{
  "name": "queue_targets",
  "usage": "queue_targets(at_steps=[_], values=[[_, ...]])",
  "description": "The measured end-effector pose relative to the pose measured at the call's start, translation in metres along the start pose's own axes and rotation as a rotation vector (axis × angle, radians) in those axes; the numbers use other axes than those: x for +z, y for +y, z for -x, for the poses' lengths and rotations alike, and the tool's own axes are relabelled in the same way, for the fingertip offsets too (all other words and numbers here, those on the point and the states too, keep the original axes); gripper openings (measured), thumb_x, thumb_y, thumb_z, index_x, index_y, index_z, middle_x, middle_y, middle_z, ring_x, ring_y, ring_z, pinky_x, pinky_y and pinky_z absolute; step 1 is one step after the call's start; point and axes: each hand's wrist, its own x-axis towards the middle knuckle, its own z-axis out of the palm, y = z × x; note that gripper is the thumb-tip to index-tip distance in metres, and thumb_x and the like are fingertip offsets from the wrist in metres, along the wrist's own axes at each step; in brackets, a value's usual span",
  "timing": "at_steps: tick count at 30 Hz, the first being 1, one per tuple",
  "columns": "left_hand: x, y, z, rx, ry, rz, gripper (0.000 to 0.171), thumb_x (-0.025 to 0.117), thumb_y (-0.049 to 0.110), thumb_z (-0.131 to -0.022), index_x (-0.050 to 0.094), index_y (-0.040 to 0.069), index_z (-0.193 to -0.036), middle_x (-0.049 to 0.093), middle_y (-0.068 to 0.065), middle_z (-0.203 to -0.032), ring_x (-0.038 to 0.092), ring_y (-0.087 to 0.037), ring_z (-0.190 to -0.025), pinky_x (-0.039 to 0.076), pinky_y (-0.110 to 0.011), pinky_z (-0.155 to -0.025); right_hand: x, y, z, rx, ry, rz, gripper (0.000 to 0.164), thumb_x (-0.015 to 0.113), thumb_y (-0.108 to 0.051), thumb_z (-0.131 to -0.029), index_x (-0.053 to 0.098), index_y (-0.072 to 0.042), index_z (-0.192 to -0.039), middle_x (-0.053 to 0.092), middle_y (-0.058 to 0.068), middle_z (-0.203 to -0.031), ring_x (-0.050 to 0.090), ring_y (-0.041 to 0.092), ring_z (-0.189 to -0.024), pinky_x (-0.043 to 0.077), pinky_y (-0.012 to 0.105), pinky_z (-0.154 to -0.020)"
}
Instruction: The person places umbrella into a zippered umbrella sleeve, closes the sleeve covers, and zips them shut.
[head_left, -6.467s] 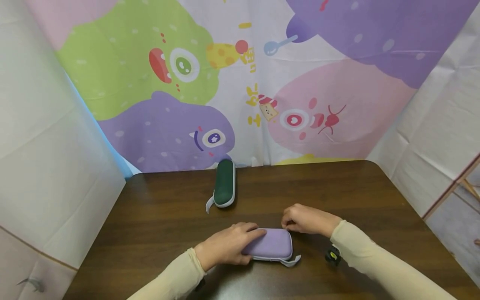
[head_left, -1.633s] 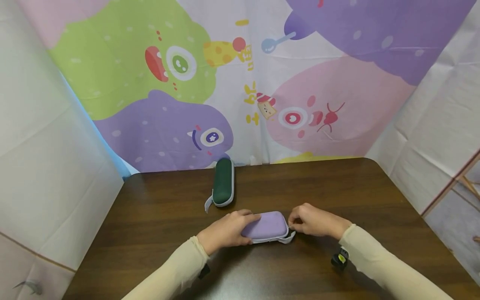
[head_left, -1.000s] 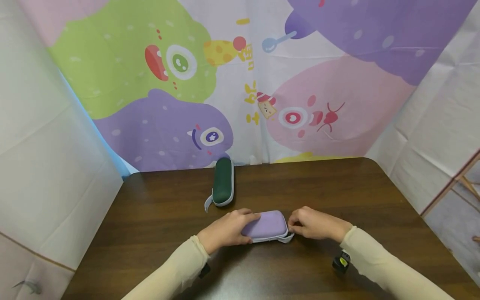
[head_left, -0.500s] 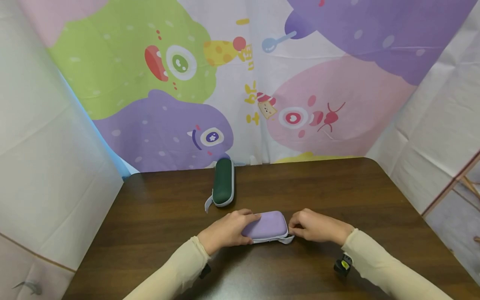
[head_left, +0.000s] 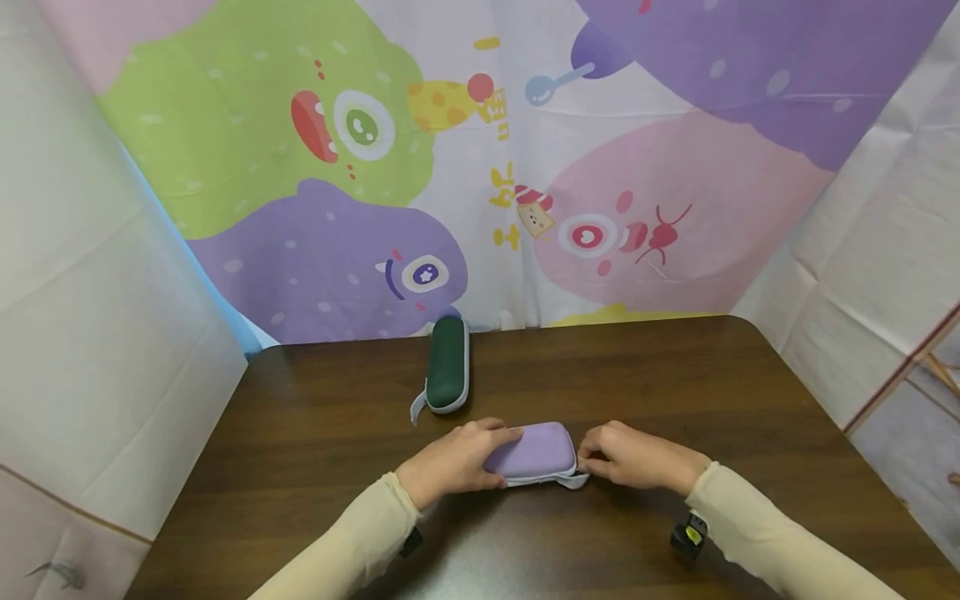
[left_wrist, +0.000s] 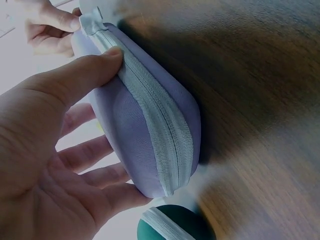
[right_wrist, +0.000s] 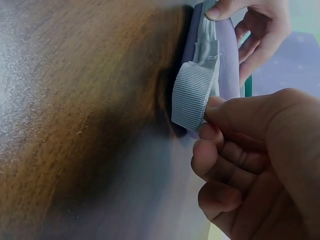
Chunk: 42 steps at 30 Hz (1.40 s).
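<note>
A purple zip-up hard case [head_left: 538,448] lies on the table in front of me. My left hand [head_left: 453,463] grips its left end, thumb along the grey zip [left_wrist: 150,95] and fingers over the other side. At the opposite end my right hand [head_left: 633,455] has its thumb and forefinger pinched together at the zip, right behind the grey strap loop [right_wrist: 195,95]. The zipper pull between those fingertips is mostly hidden by the strap and fingers. The zip's two edges lie together along the side facing the left wrist camera.
Behind the purple case, a dark green case [head_left: 447,365] with a grey zip and strap lies lengthwise near the back edge of the brown wooden table [head_left: 637,375]. A cartoon-printed cloth [head_left: 495,275] hangs behind the table, with pale panels at both sides.
Since the earliest frame the purple case has moved away from me, and my right hand has gone from its far right corner round towards the near one. Over the last second that hand edges slightly nearer.
</note>
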Motion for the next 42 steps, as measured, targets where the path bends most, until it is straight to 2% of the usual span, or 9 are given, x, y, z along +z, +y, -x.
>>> queue_targets(at_steps=[15,26,34,42], values=[[0.001,0.000,0.000,-0.007,-0.008,0.008,0.067,0.088,0.025,-0.083,0.062,0.007,-0.142,0.064,-0.018,-0.134,0.068,-0.026,-0.114,0.058,-0.037,-0.094,0.005,0.000,0.003,-0.040,0.011,-0.042,0.012,0.067,-0.009,-0.100,0.076,-0.012,-0.092,0.070,-0.007,-0.088,0.056,-0.004,-0.078,0.053,0.020,-0.068],[0.001,0.000,0.000,-0.009,-0.006,0.010,0.067,0.088,0.025,-0.082,0.062,0.007,-0.142,0.064,-0.018,-0.134,0.068,-0.026,-0.113,0.058,-0.037,-0.093,0.010,0.001,0.006,-0.093,0.059,-0.044,0.011,0.067,-0.008,-0.099,0.077,-0.010,-0.094,0.073,-0.005,-0.091,0.062,-0.003,-0.083,0.056,0.021,-0.071],[0.001,0.000,-0.001,-0.006,-0.002,0.014,0.067,0.088,0.025,-0.082,0.062,0.007,-0.141,0.064,-0.018,-0.134,0.068,-0.026,-0.113,0.058,-0.037,-0.093,0.011,-0.001,0.006,-0.060,0.042,-0.063,0.011,0.067,-0.009,-0.099,0.077,-0.011,-0.095,0.072,-0.006,-0.092,0.062,-0.003,-0.083,0.056,0.020,-0.072],[0.001,0.000,0.000,-0.012,0.002,0.012,0.067,0.089,0.024,-0.082,0.062,0.009,-0.142,0.064,-0.018,-0.134,0.068,-0.026,-0.112,0.058,-0.037,-0.093,0.014,-0.003,0.006,-0.087,0.059,-0.084,0.012,0.067,-0.009,-0.099,0.077,-0.011,-0.093,0.072,-0.006,-0.089,0.059,-0.004,-0.080,0.055,0.019,-0.070]])
